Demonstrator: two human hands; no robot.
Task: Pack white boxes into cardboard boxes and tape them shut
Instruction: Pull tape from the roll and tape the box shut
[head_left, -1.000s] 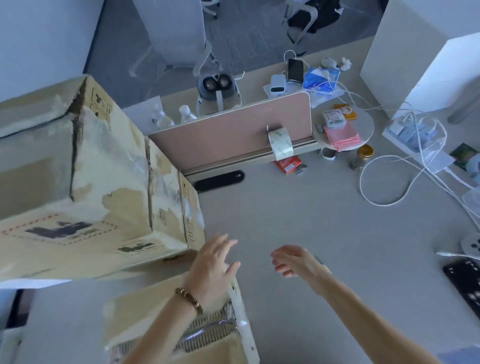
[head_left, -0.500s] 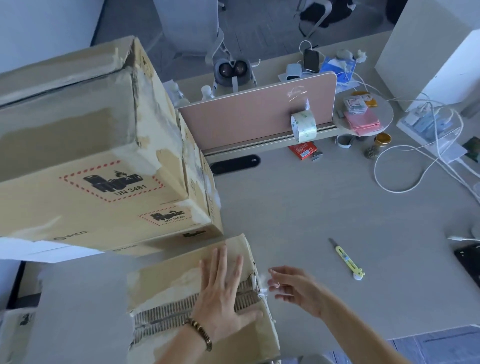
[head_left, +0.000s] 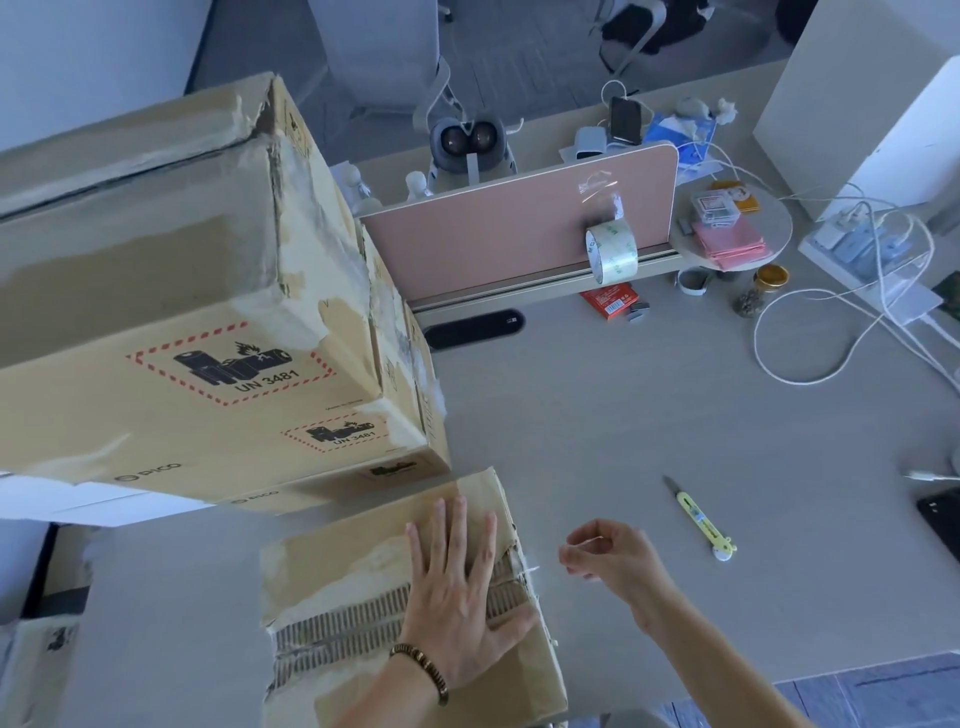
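Left hand: the left hand (head_left: 460, 592) lies flat, fingers straight, on the worn cardboard box (head_left: 363, 587) at the bottom centre.
Right hand: the right hand (head_left: 608, 558) hovers just beside the box edge, fingers curled, pinching a thin pale shred.
Stack: big cardboard boxes (head_left: 197, 312) fill the left.
Tape roll: the tape roll (head_left: 612, 252) hangs on the pink divider (head_left: 498, 234), upper centre.
Knife: a yellow utility knife (head_left: 701, 519) lies on the desk (head_left: 649, 415), right of the hands.

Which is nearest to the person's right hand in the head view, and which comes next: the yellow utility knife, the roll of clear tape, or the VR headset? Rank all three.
Measured from the right hand:
1. Yellow utility knife, lying on the desk just right of the hand.
2. Roll of clear tape, farther back, hanging on the pink divider.
3. VR headset, behind the divider, farthest.
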